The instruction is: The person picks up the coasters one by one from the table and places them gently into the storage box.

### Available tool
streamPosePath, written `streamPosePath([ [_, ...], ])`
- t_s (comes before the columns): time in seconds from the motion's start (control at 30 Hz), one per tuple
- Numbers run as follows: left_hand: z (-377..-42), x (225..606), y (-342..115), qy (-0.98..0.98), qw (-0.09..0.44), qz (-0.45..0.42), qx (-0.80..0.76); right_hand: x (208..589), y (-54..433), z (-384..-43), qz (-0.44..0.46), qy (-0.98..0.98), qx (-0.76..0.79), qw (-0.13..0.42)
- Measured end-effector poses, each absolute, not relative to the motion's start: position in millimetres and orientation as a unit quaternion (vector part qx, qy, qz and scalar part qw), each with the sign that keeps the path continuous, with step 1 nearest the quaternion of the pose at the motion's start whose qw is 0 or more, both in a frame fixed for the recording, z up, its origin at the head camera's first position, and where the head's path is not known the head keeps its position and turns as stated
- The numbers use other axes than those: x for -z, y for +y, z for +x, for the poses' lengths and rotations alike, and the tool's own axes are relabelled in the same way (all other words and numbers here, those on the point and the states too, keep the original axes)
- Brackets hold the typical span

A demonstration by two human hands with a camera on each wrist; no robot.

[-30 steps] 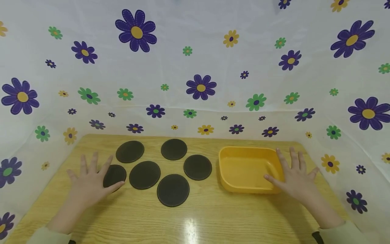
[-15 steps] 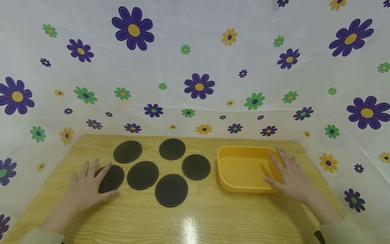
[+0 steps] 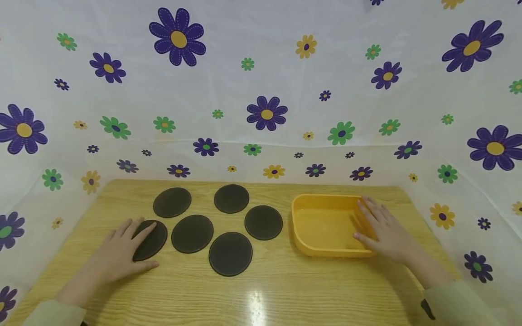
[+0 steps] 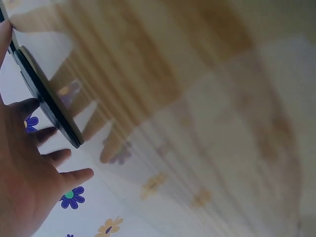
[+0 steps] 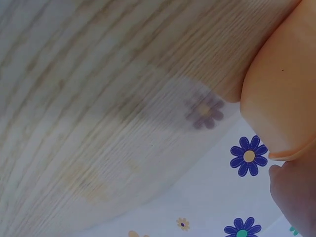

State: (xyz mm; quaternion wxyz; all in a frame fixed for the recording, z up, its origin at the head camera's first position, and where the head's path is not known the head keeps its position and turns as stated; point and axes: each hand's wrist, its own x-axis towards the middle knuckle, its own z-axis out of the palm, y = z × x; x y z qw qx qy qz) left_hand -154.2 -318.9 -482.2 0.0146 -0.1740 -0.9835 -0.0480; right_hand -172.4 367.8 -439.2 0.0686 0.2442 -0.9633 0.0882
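A person's left hand [image 3: 116,256] reaches over the leftmost of six black discs [image 3: 154,240] on a wood-grain table [image 3: 269,292], its fingers spread and uncurled, the index finger laid across the disc's top and the thumb stretched out by the near edge. At the other side, the right hand [image 3: 389,231] lies along the right rim of a yellow tray [image 3: 334,253], fingers extended and thumb apart; how firmly it bears on the rim cannot be told. The step in hand looks like taking hold of that first disc while the tray is steadied; a sound next move would call for drawing thumb and fingers together at the disc's edge to lift it off the flat surface. The tray, the only container in view, shows its plain floor with a darker patch near the right hand; all six discs, the other five [image 3: 192,233] included, lie outside it, to its left.
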Motion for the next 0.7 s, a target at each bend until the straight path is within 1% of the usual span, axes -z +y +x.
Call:
streamPosePath([
  [0.2,-157.5,484.1,-318.7,-0.982,0.013,-0.178,0.055,435.9,368.0,-176.1,0.221,-0.97,-0.102,0.025],
  [0.53,-165.3,482.2,-323.6,-0.979,0.027,-0.191,0.059,428.7,362.8,-175.5,0.204,-0.974,-0.097,-0.009],
  [0.7,-168.9,482.1,-322.9,-0.978,0.039,-0.197,0.061,428.0,362.6,-175.4,0.197,-0.976,-0.096,-0.014],
])
